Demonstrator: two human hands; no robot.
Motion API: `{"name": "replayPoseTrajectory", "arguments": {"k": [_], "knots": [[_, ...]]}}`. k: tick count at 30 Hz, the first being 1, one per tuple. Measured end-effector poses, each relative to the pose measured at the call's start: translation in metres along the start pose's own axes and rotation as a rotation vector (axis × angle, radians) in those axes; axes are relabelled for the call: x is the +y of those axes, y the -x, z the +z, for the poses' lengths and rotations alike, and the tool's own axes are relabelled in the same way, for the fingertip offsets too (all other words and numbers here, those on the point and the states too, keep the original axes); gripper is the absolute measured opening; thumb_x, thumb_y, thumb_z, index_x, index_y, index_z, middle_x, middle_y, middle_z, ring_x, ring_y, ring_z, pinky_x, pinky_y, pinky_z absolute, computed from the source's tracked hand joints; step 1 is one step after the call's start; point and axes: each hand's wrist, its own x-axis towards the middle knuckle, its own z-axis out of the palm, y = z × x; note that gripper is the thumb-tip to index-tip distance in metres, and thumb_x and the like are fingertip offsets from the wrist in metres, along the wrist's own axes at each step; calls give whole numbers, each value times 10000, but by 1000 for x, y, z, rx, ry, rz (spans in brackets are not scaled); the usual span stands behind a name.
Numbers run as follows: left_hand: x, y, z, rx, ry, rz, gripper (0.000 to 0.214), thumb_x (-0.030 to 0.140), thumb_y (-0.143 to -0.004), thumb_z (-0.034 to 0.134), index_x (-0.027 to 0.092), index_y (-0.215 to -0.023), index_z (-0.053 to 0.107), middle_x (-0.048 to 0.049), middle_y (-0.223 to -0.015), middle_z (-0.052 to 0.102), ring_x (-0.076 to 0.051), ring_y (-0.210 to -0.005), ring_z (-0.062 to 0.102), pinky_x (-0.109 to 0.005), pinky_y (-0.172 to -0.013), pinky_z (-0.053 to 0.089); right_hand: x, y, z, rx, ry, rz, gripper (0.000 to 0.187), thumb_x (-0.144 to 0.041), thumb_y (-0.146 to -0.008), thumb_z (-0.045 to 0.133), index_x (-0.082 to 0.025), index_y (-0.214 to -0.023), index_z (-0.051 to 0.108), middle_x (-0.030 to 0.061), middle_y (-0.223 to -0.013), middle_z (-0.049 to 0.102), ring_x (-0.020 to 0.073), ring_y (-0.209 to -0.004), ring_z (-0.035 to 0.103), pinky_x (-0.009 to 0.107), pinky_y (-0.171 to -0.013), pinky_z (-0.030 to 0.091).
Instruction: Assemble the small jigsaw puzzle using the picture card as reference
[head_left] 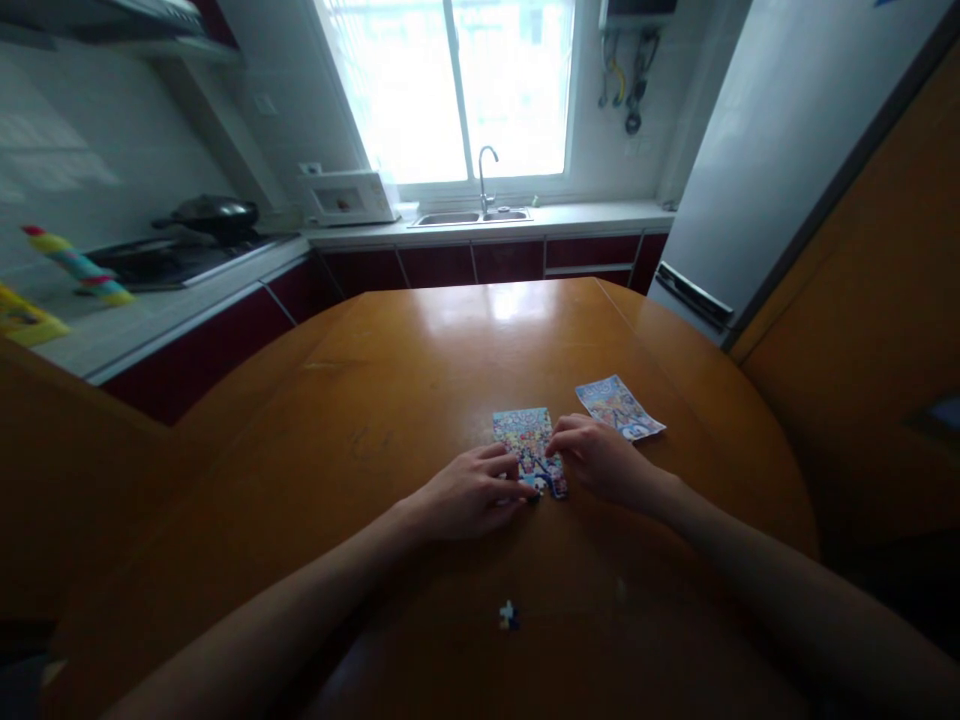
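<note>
Left hand [469, 495] and right hand [600, 462] are seen bare. Both forearms are shown uncovered right to the near edge. Finer detail is lost to blur.

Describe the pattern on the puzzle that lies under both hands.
The puzzle carries a busy, multicoloured cartoon print in blue, red and yellow; the head view shows it.

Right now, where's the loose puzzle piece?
Head view, bottom centre: the loose puzzle piece lies alone on the table, nearer the person than the left hand and the puzzle.
</note>
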Motion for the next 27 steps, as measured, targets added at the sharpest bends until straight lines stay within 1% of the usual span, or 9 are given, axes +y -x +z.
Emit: {"name": "replayPoseTrajectory", "arguments": {"k": [3, 5, 8, 10, 12, 14, 16, 19, 27], "knots": [[1, 0, 1, -32, -30, -1, 231, 265, -945, 555, 262, -1136, 685, -70, -1004, 640, -223, -982, 557, -390, -910, 484, -8, 3, 1, -20, 8, 10, 259, -13, -828, 544, -178, -855, 743, 58, -874, 680, 177, -833, 604, 285, -749, 447], [1, -1, 2, -25, -36, 14, 225, 244, -942, 543, 241, -1121, 679, -76, -1042, 641, -223, -984, 551, -392, -914, 478, -18, 8, 1, -79, -11, -24, 223, -51, -862, 555, -180, -893, 734, 58, -906, 680, 169, -843, 606, 273, -744, 443], [-1, 0, 5, 30, -27, 16, 182, 202, -940, 522, 212, -1019, 685, -66, -953, 643, -202, -897, 543, -358, -844, 477, -39, 18, 5, -267, -41, -165, 152, -141, -916, 569, -198, -921, 710, 43, -987, 678, 150, -861, 610, 254, -744, 436], [-4, 0, 7, 84, -17, -14, 175, 190, -945, 513, 200, -963, 687, -56, -859, 626, -191, -842, 528, -335, -792, 467, -54, 25, 11, -379, -18, -258, 105, -263, -928, 610, -207, -908, 697, 29, -971, 673, 150, -843, 606, 259, -743, 431], [-7, 1, 9, 127, -8, -42, 176, 189, -952, 512, 193, -948, 688, -51, -816, 613, -186, -817, 516, -323, -758, 455, -67, 31, 20, -449, 24, -305, 176, -369, -915, 640, -201, -892, 686, 26, -921, 666, 161, -826, 601, 272, -743, 428], [-8, 1, 10, 147, 1, -47, 174, 184, -954, 515, 190, -941, 688, -51, -809, 613, -182, -808, 511, -316, -742, 445, -76, 36, 30, -511, 61, -324, 222, -417, -893, 663, -195, -896, 681, 28, -902, 661, 169, -808, 598, 278, -713, 424], [-9, 0, 10, 153, 17, -40, 169, 176, -952, 519, 190, -942, 687, -51, -822, 622, -179, -810, 515, -313, -746, 443, -80, 39, 39, -537, 90, -337, 220, -413, -892, 664, -194, -905, 678, 29, -911, 659, 172, -802, 593, 283, -695, 419], [-8, -1, 10, 154, 35, -33, 160, 170, -949, 525, 190, -950, 684, -49, -830, 626, -177, -815, 522, -311, -760, 445, -80, 42, 47, -530, 119, -343, 142, -327, -927, 619, -194, -898, 661, 28, -919, 649, 166, -796, 573, 284, -681, 408], [-9, 0, 11, 154, 33, -44, 168, 178, -954, 527, 188, -926, 692, -48, -798, 613, -181, -806, 508, -311, -753, 446, -80, 41, 41, -592, 92, -321, 71, -220, -917, 581, -162, -934, 617, 58, -933, 619, 169, -768, 522, 280, -664, 395]]}}
